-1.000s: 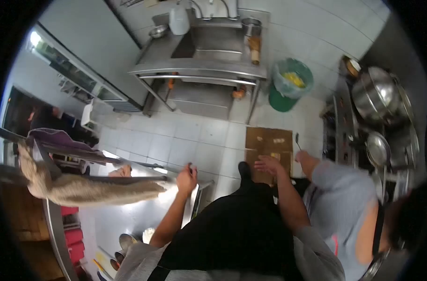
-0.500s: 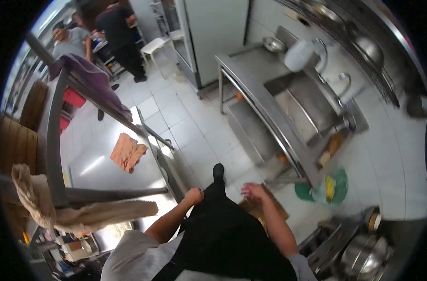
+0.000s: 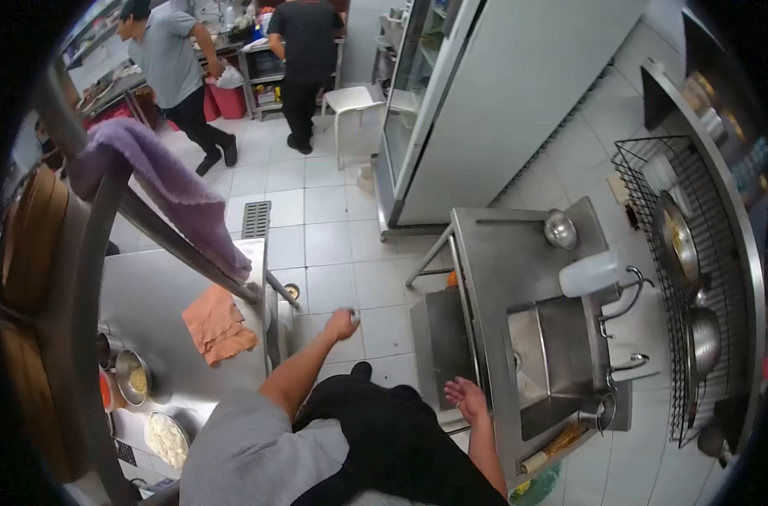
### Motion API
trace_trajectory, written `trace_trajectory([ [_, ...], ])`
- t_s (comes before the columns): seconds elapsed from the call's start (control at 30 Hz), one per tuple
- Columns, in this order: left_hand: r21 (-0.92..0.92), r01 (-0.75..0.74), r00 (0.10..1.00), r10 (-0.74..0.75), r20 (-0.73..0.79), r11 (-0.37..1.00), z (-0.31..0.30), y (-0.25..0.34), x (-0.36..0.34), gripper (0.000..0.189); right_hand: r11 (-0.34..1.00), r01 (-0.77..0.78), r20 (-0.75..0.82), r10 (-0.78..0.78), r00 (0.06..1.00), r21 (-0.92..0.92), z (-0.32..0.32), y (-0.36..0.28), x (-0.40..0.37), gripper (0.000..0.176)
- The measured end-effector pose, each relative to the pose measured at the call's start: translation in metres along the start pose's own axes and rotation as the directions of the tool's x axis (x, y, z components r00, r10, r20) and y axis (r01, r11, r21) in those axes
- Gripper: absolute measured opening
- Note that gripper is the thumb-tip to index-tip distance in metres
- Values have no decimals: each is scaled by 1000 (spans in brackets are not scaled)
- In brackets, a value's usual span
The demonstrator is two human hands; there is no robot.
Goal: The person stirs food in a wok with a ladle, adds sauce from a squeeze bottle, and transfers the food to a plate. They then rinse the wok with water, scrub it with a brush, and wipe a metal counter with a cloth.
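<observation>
My left hand (image 3: 343,324) is held out over the floor with its fingers curled closed. A small pale spot shows at its edge, too small to name. To its left is the steel worktable with an orange cloth (image 3: 219,325) lying crumpled on it. My right hand (image 3: 466,398) is open, palm partly up, fingers loosely bent, holding nothing. It hangs just left of the steel sink counter (image 3: 485,337), apart from it as far as I can see.
A purple towel (image 3: 161,181) drapes over a rail at the left. Bowls of food (image 3: 166,438) stand on the worktable. A white jug (image 3: 588,274) and a metal bowl (image 3: 560,228) sit by the sink. Ahead are a fridge (image 3: 494,110), a white stool (image 3: 350,99) and two people (image 3: 304,67).
My view has moved forward and turned, bringing the sink counter and fridge nearer. My left hand reaches further forward, still closed. The person in grey now walks, carrying a white bag.
</observation>
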State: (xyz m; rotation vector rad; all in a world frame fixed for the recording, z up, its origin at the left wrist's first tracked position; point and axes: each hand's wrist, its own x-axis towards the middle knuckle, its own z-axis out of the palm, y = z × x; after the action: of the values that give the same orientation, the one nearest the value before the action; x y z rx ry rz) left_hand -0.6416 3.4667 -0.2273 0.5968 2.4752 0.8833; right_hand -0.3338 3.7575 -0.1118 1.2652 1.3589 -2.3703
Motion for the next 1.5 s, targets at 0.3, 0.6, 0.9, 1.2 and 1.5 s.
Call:
trace_trajectory([
  [0.3, 274, 403, 640, -54, -766, 873, -214, -33, 67, 27, 952, -8, 156, 59, 986, -307, 64, -82, 122, 33],
  [0.6, 375, 330, 718, 28, -696, 866, -223, -53, 48, 20, 203, 527, 496, -187, 848, -825, 203, -246, 274, 38],
  [0.9, 303, 369, 700, -48, -712, 879, -231, -40, 52, 22, 141, 637, 649, 262, 714, -758, 381, -280, 424, 40],
  [1.2, 56, 408, 629, -236, -741, 911, -234, -51, 62, 19, -62, 568, 344, 740, 578, -821, 346, -257, 582, 29],
  [1.5, -608, 431, 190, -725, -662, 667, -300, -104, 89, 25, -395, 734, 405, 642, 651, -553, 424, -269, 683, 39],
])
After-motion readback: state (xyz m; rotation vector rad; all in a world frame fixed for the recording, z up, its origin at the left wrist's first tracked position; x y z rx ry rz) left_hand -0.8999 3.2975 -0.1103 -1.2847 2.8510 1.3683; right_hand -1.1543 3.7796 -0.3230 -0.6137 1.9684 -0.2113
